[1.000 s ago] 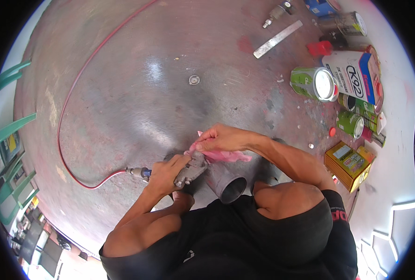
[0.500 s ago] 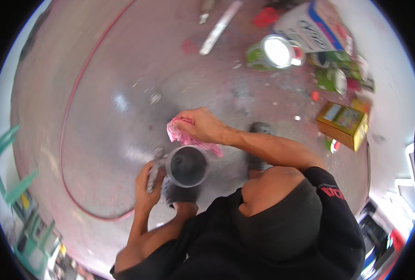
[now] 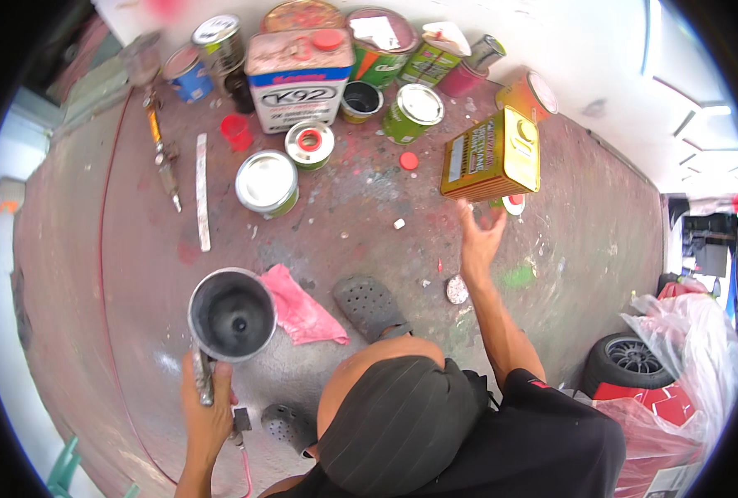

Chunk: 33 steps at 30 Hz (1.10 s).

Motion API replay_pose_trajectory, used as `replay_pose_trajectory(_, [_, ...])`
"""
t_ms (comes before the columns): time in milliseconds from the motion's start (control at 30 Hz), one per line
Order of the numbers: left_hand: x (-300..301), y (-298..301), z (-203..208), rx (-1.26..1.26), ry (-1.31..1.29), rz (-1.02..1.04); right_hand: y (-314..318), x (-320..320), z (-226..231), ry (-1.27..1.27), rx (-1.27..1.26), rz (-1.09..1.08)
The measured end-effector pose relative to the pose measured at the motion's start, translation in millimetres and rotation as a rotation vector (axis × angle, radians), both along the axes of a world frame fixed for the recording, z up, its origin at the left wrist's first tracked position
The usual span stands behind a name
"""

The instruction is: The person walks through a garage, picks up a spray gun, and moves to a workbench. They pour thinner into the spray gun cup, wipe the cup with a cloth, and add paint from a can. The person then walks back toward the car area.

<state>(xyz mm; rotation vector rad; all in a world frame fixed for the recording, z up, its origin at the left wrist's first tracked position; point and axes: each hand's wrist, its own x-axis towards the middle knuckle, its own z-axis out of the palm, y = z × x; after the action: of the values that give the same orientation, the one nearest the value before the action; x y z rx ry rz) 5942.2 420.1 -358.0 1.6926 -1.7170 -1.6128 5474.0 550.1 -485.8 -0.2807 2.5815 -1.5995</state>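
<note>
My left hand (image 3: pixel 207 411) is closed round the handle of a spray gun (image 3: pixel 205 378). Its round metal cup (image 3: pixel 234 315) is open at the top and dark grey inside. A pink cloth (image 3: pixel 302 307) lies crumpled on the floor just right of the cup. Out to the right, my right hand (image 3: pixel 481 241) is stretched forward with fingers apart and nothing in it. The fingertips are at the lower edge of a yellow rectangular tin (image 3: pixel 493 153); I cannot tell whether they touch it. Partly hidden behind the fingers is a small green can with a red cap (image 3: pixel 514 204).
Paint cans stand along the wall, among them a large white, blue-banded tin (image 3: pixel 298 87) and a green can (image 3: pixel 413 114). Closer stand a silver-lidded can (image 3: pixel 267 183) and a red-capped can (image 3: pixel 309 144). A flat strip (image 3: pixel 203 191) lies at left; a wheel (image 3: pixel 630 365) is at right.
My right hand has let go of the pink cloth, which now lies on the floor, and has reached out to the yellow tin. The view has turned toward the cans; my left hand keeps the spray gun.
</note>
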Motion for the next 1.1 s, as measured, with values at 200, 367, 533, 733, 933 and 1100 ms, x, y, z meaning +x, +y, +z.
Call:
replay_pose_trajectory(200, [-118, -24, -45, -0.122, 0.012, -0.152, -40, -93, -14, 0.291, -0.326, -0.112])
replay_pose_trajectory(367, [-192, -23, -68, -0.053, -0.015, -0.129, -32, -105, -20, 0.237, -0.411, -0.087])
replay_pose_trajectory(533, [-228, -16, -106, -0.114, -0.053, -0.106, 13, -115, 17, 0.319, -0.130, 0.131])
replay_pose_trajectory(733, [-248, -14, -105, -0.130, -0.102, -0.149, 48, -110, 65, 0.351, 0.033, 0.467])
replay_pose_trajectory(933, [-254, -6, -104, -0.247, -0.163, -0.198, 41, -91, 122, 0.564, 0.251, 0.775])
replay_pose_trajectory(1100, [-259, -2, -104, -0.280, -0.165, -0.264, 36, -94, 138, 0.734, 0.347, 0.872])
